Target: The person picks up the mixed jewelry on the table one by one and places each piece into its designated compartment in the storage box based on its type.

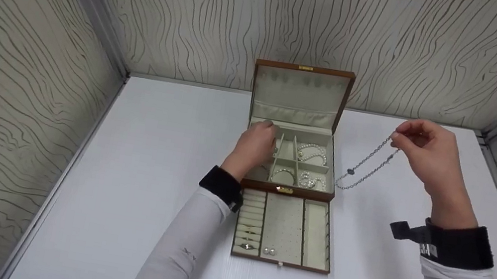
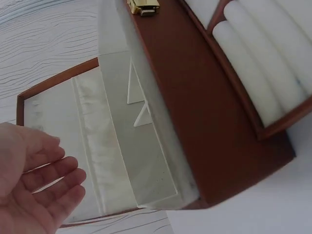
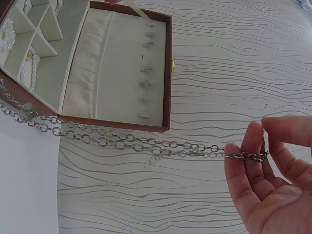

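My right hand [image 1: 433, 153] pinches a silver chain necklace [image 1: 350, 172] between thumb and fingers, to the right of the jewelry box [image 1: 330, 189]. The doubled chain [image 3: 103, 142] hangs in a long loop slanting down towards the box's right side. Over the left compartments is my left hand [image 1: 255, 144], near the base of the raised lid. In the left wrist view its fingers [image 2: 68, 178] are loosely bent with nothing between them. Pearl strands [image 1: 311, 154] lie in the right-hand compartments; my left hand covers part of those on the left.
A pulled-out drawer [image 1: 283, 216] in front of the box has ring rolls, several rings and a pair of pearl earrings [image 1: 269, 251]. The raised lid [image 1: 299, 92] has small hooks inside. Patterned walls [image 1: 299, 16] border the white table [image 1: 166, 146].
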{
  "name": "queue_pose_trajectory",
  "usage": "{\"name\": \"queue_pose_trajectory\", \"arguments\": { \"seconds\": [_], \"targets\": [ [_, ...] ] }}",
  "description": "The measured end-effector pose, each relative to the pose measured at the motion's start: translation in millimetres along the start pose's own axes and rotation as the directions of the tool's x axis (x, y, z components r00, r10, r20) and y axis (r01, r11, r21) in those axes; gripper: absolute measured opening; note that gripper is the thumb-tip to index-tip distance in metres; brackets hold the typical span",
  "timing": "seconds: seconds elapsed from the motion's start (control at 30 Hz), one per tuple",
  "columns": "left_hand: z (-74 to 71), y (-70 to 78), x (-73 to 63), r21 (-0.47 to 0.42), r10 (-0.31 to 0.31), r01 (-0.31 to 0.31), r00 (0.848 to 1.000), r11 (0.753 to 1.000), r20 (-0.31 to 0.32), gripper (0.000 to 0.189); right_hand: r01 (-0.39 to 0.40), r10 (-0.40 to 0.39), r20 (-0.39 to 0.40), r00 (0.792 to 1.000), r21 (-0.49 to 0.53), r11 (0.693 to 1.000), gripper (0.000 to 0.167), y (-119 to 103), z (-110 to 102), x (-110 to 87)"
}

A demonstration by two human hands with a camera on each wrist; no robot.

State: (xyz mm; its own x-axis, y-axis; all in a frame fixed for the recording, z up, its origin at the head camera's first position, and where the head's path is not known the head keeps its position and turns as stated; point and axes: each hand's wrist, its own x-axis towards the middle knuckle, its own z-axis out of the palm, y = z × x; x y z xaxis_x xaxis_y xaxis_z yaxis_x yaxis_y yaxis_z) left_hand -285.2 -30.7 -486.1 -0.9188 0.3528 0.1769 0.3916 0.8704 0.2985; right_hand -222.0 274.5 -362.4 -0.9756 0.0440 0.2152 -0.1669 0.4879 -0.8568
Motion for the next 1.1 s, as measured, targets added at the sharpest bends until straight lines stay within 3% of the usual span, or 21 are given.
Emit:
{"name": "queue_pose_trajectory", "arguments": {
  "seconds": [0.1, 0.23, 0.43, 0.57, 0.9, 1.1],
  "targets": [
    [4.3, 0.9, 8.0, 0.083, 0.006, -0.011, 0.998, 0.996, 0.067, 0.022, 0.006, -0.005, -0.029, 1.0, 0.017, 1.0, 0.01, 0, 5, 3.4],
    [8.6, 1.3, 14.2, 0.122, -0.003, -0.016, 0.987, 0.992, 0.158, 0.028, 0.015, -0.015, -0.051, 0.999, 0.005, 1.0, 0.01, 2, 12, 6.5],
    [4.0, -0.5, 23.7, 0.197, 0.005, -0.044, 0.981, 0.979, 0.193, 0.042, 0.016, -0.016, -0.037, 0.999, -0.014, 1.0, 0.01, 7, 17, 7.2],
    [-1.2, -2.2, 28.8, 0.213, -0.028, -0.023, 0.972, 0.977, 0.232, 0.053, 0.05, -0.05, -0.033, 0.998, -0.01, 0.999, 0.008, 8, 20, 7.0],
    [3.3, -6.7, 29.0, 0.242, -0.123, 0.068, 0.967, 0.968, 0.222, 0.054, 0.076, -0.076, -0.011, 0.997, -0.033, 0.997, 0.008, 10, 25, 5.4],
    [3.9, -8.1, 27.7, 0.265, -0.119, 0.059, 0.968, 0.962, 0.22, 0.054, 0.07, -0.071, -0.009, 0.997, -0.048, 0.996, 0.008, 10, 26, 4.5]
  ]
}}
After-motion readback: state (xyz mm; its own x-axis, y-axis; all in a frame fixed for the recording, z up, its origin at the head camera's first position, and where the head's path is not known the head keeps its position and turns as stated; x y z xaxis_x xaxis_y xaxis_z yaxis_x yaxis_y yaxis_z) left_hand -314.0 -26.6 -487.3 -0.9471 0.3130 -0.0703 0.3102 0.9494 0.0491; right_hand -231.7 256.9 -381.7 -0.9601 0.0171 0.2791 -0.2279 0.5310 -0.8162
